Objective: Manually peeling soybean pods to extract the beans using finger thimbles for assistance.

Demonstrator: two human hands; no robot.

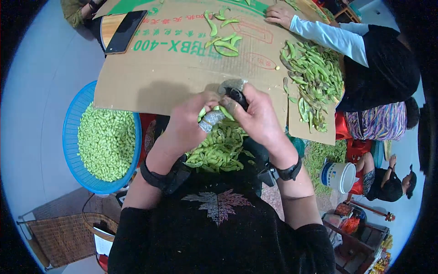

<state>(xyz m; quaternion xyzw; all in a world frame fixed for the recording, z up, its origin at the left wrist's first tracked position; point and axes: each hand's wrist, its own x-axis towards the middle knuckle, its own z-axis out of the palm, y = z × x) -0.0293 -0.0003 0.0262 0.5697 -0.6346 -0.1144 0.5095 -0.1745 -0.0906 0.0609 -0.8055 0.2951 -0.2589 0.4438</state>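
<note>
My left hand (188, 119) and my right hand (259, 112) meet above the near edge of the cardboard, fingers closed around a green bean pod (223, 112). My right thumb presses close to the pod. Grey, speckled coverings wrap some fingers of both hands, and a dark patch shows by my right fingers. Parts of the pod are hidden by the fingers. Below my hands, a heap of green pods and husks (219, 148) rests close to my body. Shelled beans (107, 141) fill a blue basket (68, 121) at the left.
The cardboard sheet (137, 77) carries loose pods (223, 43) and a larger pile of pods (315, 68) at right. A black phone (127, 32) lies at far left. Another person's hand (279, 17) rests on the far right. A white bucket (338, 176) stands on the right.
</note>
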